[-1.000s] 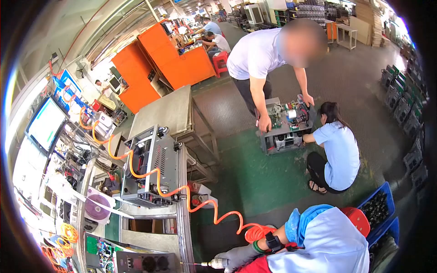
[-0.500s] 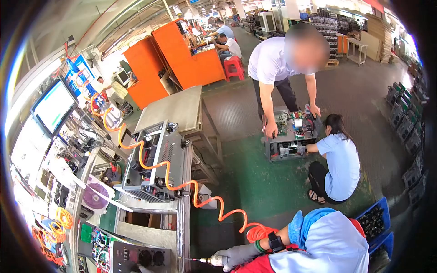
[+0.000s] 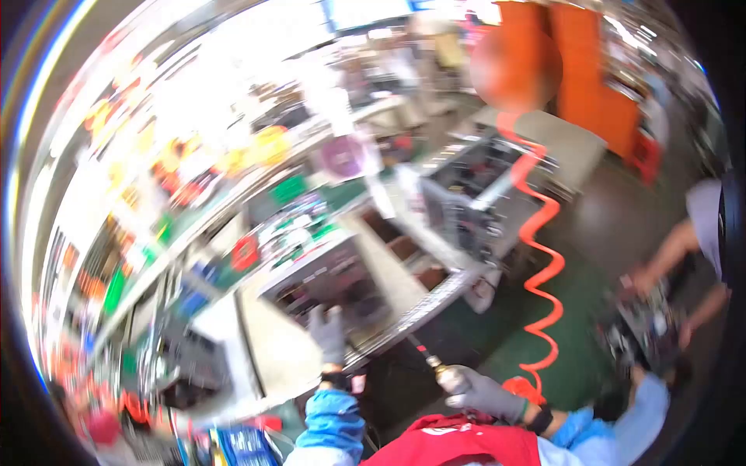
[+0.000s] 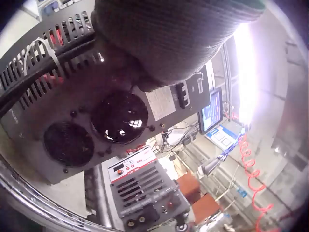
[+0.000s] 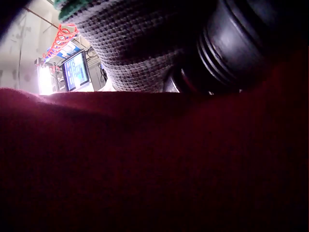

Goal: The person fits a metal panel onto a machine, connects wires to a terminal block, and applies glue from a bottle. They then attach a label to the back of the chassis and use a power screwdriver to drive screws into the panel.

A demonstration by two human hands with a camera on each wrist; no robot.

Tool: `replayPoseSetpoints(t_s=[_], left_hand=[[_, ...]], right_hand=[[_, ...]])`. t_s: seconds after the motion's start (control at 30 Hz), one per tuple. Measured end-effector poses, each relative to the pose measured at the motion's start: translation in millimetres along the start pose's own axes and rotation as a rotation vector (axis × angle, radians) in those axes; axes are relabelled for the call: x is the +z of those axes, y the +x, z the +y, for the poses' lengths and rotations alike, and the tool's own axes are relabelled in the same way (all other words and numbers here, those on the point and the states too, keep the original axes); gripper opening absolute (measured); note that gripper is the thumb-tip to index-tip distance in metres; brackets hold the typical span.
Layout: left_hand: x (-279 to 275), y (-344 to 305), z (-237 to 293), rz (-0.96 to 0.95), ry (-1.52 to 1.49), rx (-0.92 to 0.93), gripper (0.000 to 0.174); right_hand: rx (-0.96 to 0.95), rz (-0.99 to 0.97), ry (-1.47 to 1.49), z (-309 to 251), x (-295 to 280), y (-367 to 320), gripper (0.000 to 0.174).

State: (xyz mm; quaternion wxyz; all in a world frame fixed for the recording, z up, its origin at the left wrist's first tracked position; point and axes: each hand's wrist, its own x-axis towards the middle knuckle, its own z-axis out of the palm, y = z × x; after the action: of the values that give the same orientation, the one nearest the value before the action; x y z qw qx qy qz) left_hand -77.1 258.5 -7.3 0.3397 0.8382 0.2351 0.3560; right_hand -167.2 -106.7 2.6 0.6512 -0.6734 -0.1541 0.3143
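My right hand (image 3: 483, 391), in a grey knitted glove, grips a pneumatic screwdriver (image 3: 435, 365) whose long thin bit points toward the bench edge. In the right wrist view, the dark tool body (image 5: 231, 43) lies beside the glove, and red cloth covers most of the picture. On the bench stands a dark metal box (image 3: 350, 283) with an exposed circuit board behind it. My gloved left hand (image 3: 328, 334) is at the box's near panel, its fingers extended over it. Two round fans (image 4: 119, 117) and side slots show on the box in the left wrist view.
A coiled orange air hose (image 3: 544, 268) hangs to the right of the bench. Another metal unit (image 3: 466, 194) stands farther along, and a grey one (image 3: 190, 361) at left. At far right a person's arms (image 3: 668, 256) reach to a unit on the floor.
The head view has swung left toward the bench, blurring the picture. The left hand now shows fully at the dark box. The right hand still holds the screwdriver.
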Motion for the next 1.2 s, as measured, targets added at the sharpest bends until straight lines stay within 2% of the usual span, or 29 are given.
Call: replayPoseSetpoints(t_s=[0.03,0.07,0.1,0.17,0.2,0.27,0.4,0.5,0.53,0.63,0.73,0.83,1.03,1.2], left_hand=[[-1.6,-3.7,-7.4,0.086,-0.043,-0.018,0.034],[-8.9,-4.8,-6.9,0.069,-0.102,-0.146,0.032],[-3.2,-5.4,-22.6,0.155,-0.198,-0.043,0.026],[-5.8,-2.4,-27.1,0.245,-0.244,-0.033,0.025],[-16.7,-1.8,-12.8,0.225,-0.275,-0.136,0.024],[-27.5,2.6,-2.1,0.213,-0.266,-0.155,0.030],[-33.3,16.3,11.9,0.189,-0.203,-0.203,0.032],[-28.4,28.1,5.7,0.189,-0.020,-0.077,0.025],[-31.0,30.2,9.3,0.176,-0.052,-0.093,0.031],[-35.5,38.5,2.0,0.099,-0.032,-0.121,0.027],[-52.2,36.8,20.3,-0.074,-0.561,-0.408,0.023],[-59.2,41.0,24.7,-0.146,-0.668,-0.454,0.025],[-58.3,45.9,18.9,-0.185,-0.565,-0.358,0.029],[-63.1,45.5,25.0,-0.192,-0.552,-0.355,0.028]], right_hand=[[0.059,-0.023,0.057,-31.4,-1.5,-4.5,0.065],[0.153,-0.046,0.082,-31.4,-4.0,2.8,0.069],[0.143,-0.030,0.025,-33.0,-3.9,7.4,0.073],[0.190,-0.067,0.162,-38.9,0.0,16.8,0.076],[0.178,-0.086,0.157,-42.1,1.3,20.4,0.076],[0.145,-0.105,0.166,-46.9,6.8,29.9,0.077],[0.237,-0.172,0.174,-58.2,13.5,42.2,0.078],[0.265,-0.195,0.162,-69.0,18.7,47.4,0.079],[0.255,-0.207,0.160,-70.6,19.6,48.9,0.079],[0.247,-0.228,0.130,-73.7,21.4,54.0,0.079],[0.229,-0.249,0.114,-75.2,23.3,62.4,0.079],[0.201,-0.253,0.100,-86.3,30.8,72.7,0.079],[0.197,-0.232,0.106,-100.8,52.5,105.2,0.077],[0.205,-0.239,0.109,-107.0,67.4,121.1,0.076]])
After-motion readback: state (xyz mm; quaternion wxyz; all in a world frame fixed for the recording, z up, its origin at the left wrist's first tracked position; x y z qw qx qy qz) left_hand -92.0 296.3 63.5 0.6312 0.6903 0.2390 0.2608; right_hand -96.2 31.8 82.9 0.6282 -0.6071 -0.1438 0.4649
